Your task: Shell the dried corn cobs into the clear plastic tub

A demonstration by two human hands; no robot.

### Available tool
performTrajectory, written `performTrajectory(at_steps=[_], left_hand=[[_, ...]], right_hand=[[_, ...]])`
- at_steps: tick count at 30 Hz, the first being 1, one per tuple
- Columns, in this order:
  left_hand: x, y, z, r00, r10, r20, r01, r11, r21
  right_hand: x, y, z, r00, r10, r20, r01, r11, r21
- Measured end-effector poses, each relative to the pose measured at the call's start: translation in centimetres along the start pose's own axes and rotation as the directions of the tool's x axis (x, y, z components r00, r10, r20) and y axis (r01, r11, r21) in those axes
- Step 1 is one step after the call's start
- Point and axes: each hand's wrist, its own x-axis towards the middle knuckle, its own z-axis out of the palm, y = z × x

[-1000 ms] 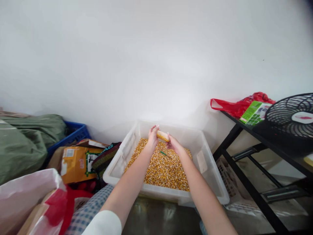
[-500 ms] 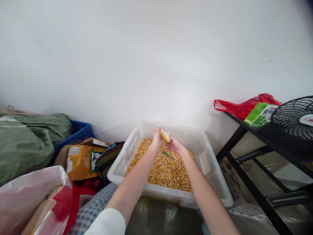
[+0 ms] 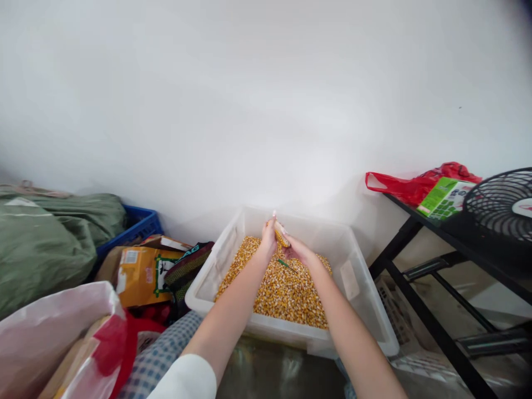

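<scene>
Between my two hands is a corn cob (image 3: 282, 238), part of its yellow kernels showing. My left hand (image 3: 269, 235) is closed around its left side, thumb pointing up. From the right, my right hand (image 3: 298, 249) grips its lower end, with the fingertips partly hidden. Both hands are over a translucent white plastic bin (image 3: 353, 238). Loose corn kernels (image 3: 291, 296) cover the bottom of the bin. On the kernels, just below my hands, lies a thin tool with a green handle (image 3: 286, 264), perhaps a screwdriver.
Left of the bin are an orange carton (image 3: 143, 277), a blue crate (image 3: 139, 227) under green cloth (image 3: 50, 244), and a white and red bag (image 3: 78, 321). To the right, a black table (image 3: 440, 238) holds a red plastic bag (image 3: 409, 188), a green box (image 3: 446, 197) and a fan (image 3: 505, 202).
The cob has turned in my hands: its pale stripped side faced me before, and now more yellow kernels show. The hands stay over the bin. The view has shifted slightly.
</scene>
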Motion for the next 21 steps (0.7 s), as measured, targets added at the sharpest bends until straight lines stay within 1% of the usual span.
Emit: performTrajectory(at_steps=[2,4,6,9,11,14,17,19,21], left_hand=[[-0.2,0.1,0.2,0.999,-0.002,0.045,0.001,1.0,0.022],[-0.3,0.0,0.4,0.997,0.002,0.08,-0.009,0.996,0.083],[-0.4,-0.2,0.4,0.995,0.003,0.099,-0.018,0.989,0.149],[-0.5,-0.5,0.4,0.993,-0.025,0.12,-0.001,0.976,0.216],[-0.6,-0.5,0.4,0.988,-0.054,0.143,0.018,0.969,0.245],[-0.7,-0.7,0.3,0.979,-0.108,0.175,0.057,0.96,0.274],[-0.7,-1.0,0.3,0.974,-0.15,0.168,0.104,0.961,0.257],[-0.6,-1.2,0.3,0.974,-0.161,0.156,0.126,0.969,0.215],[-0.4,-1.3,0.3,0.979,-0.152,0.133,0.127,0.976,0.177]], right_hand=[[0.1,0.1,0.3,0.997,-0.059,-0.056,0.06,0.998,0.013],[0.4,0.1,0.6,0.988,-0.103,-0.112,0.107,0.994,0.028],[0.7,0.2,0.9,0.98,-0.123,-0.157,0.129,0.991,0.027],[1.0,0.3,0.8,0.975,-0.107,-0.197,0.113,0.993,0.021],[1.0,0.2,0.5,0.979,-0.079,-0.187,0.09,0.995,0.051],[1.0,0.0,0.0,0.992,-0.028,-0.12,0.044,0.99,0.131],[1.0,0.1,-0.5,0.997,0.038,-0.073,-0.025,0.985,0.173],[1.2,0.3,-0.8,0.991,0.07,-0.115,-0.058,0.993,0.103],[1.5,0.7,-1.1,0.973,0.032,-0.23,-0.051,0.996,-0.074]])
